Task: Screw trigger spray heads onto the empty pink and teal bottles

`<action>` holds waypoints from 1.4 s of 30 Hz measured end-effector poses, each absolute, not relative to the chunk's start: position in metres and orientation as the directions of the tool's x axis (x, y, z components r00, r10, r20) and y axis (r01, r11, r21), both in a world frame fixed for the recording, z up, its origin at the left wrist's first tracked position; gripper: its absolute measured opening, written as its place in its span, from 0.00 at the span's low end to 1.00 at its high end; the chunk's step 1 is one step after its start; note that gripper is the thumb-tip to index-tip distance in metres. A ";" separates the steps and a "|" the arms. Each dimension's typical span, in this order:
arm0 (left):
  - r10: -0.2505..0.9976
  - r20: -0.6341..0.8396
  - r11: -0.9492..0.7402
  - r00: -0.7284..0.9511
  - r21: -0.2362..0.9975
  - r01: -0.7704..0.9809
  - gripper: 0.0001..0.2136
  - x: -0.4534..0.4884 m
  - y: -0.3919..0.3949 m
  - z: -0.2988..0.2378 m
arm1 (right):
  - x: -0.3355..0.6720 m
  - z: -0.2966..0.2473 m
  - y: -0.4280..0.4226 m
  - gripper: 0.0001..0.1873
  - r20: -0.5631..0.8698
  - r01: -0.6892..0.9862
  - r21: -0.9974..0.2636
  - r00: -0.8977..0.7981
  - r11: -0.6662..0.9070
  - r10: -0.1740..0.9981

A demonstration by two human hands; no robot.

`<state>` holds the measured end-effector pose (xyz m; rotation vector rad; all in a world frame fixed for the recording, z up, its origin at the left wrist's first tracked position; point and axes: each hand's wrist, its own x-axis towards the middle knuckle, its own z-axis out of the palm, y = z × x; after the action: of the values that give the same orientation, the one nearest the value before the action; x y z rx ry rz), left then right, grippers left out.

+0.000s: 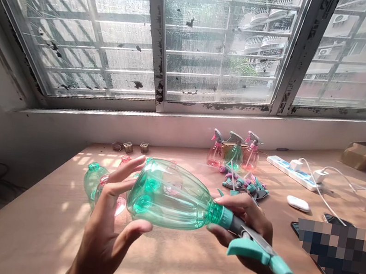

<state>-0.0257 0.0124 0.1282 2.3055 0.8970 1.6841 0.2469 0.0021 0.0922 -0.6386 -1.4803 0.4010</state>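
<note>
A clear green plastic bottle lies sideways in the air above the table, its base to the left. Around that base curve the thumb and fingers of my left hand, touching it near the edges, with a gap before the palm. At the neck, my right hand grips a grey and teal trigger sprayer, its teal trigger and nozzle pointing to the lower right. The sprayer's collar meets the neck, where some green thread shows. A dip tube runs inside the bottle.
Behind my left hand stand open bottles, including a green bottle. Loose sprayer heads lie in a pile before three assembled spray bottles. At right are a power strip, a white case and phones. A window backs the table.
</note>
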 end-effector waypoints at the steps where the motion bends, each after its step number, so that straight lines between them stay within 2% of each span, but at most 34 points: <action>1: 0.538 0.820 -0.814 0.196 0.445 0.372 0.19 -0.026 0.013 0.128 | 0.248 0.092 0.003 0.18 0.778 0.120 -0.628 0.079 0.769 0.623; 3: 0.514 0.830 -0.831 0.218 0.418 0.367 0.21 -0.026 0.015 0.129 | 0.248 0.091 0.005 0.17 0.732 0.026 -0.680 0.082 0.733 0.676; 5: 0.476 0.847 -0.850 0.236 0.376 0.368 0.25 -0.025 0.016 0.129 | 0.249 0.089 0.008 0.15 0.675 -0.136 -0.726 0.051 0.674 0.736; 7: 0.433 0.868 -0.868 0.244 0.329 0.371 0.28 -0.023 0.018 0.129 | 0.248 0.086 0.011 0.13 0.634 -0.290 -0.739 0.005 0.608 0.773; 9: 0.404 0.882 -0.873 0.242 0.293 0.390 0.30 -0.022 0.018 0.128 | 0.246 0.084 0.013 0.13 0.608 -0.370 -0.741 -0.014 0.560 0.794; 11: 0.406 0.880 -0.853 0.246 0.268 0.447 0.32 -0.023 0.019 0.126 | 0.244 0.083 0.012 0.13 0.595 -0.344 -0.755 -0.004 0.558 0.803; 13: 0.433 0.865 -0.833 0.254 0.277 0.479 0.33 -0.026 0.018 0.123 | 0.242 0.084 0.009 0.13 0.619 -0.237 -0.757 0.041 0.609 0.785; 17: 0.506 0.844 -0.811 0.178 0.395 0.431 0.24 -0.033 0.017 0.116 | 0.242 0.082 0.003 0.17 0.757 0.059 -0.652 0.100 0.756 0.645; 20: 0.531 0.839 -0.795 0.120 0.444 0.413 0.19 -0.033 0.018 0.116 | 0.242 0.079 0.003 0.20 0.792 0.108 -0.611 0.085 0.784 0.605; 22: 0.512 0.848 -0.819 0.139 0.433 0.376 0.19 -0.031 0.018 0.118 | 0.243 0.079 0.005 0.16 0.741 0.003 -0.670 0.065 0.742 0.669; 24: 0.486 0.855 -0.845 0.180 0.408 0.347 0.19 -0.028 0.017 0.122 | 0.243 0.080 0.008 0.11 0.668 -0.174 -0.729 0.033 0.662 0.744; 26: 0.460 0.863 -0.859 0.208 0.373 0.351 0.21 -0.025 0.016 0.126 | 0.243 0.082 0.011 0.11 0.605 -0.330 -0.752 0.000 0.571 0.796; 29: 0.407 0.890 -0.860 0.206 0.297 0.416 0.27 -0.021 0.016 0.129 | 0.245 0.084 0.014 0.12 0.548 -0.415 -0.766 -0.021 0.491 0.836; 32: 0.387 0.891 -0.845 0.236 0.241 0.476 0.31 -0.021 0.018 0.128 | 0.245 0.085 0.013 0.12 0.576 -0.343 -0.767 0.006 0.543 0.817; 34: 0.414 0.874 -0.828 0.255 0.245 0.504 0.31 -0.024 0.019 0.124 | 0.246 0.084 0.010 0.12 0.634 -0.210 -0.747 0.060 0.631 0.771; 36: 0.478 0.845 -0.799 0.241 0.305 0.519 0.30 -0.027 0.019 0.120 | 0.246 0.083 0.008 0.14 0.737 -0.007 -0.672 0.096 0.741 0.669; 38: 0.547 0.815 -0.759 0.190 0.387 0.524 0.26 -0.028 0.020 0.117 | 0.247 0.081 0.008 0.22 0.840 0.168 -0.540 0.037 0.825 0.542; 40: 0.587 0.798 -0.722 0.137 0.440 0.534 0.25 -0.027 0.020 0.117 | 0.246 0.080 0.009 0.28 0.886 0.216 -0.444 -0.039 0.870 0.462; 42: 0.589 0.798 -0.726 0.133 0.449 0.521 0.25 -0.026 0.021 0.119 | 0.243 0.080 0.009 0.27 0.862 0.140 -0.497 -0.028 0.856 0.505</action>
<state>-0.0257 0.0210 0.1190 2.3165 1.1360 1.6808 0.2428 0.0089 0.0799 -0.5198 -1.5924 0.3138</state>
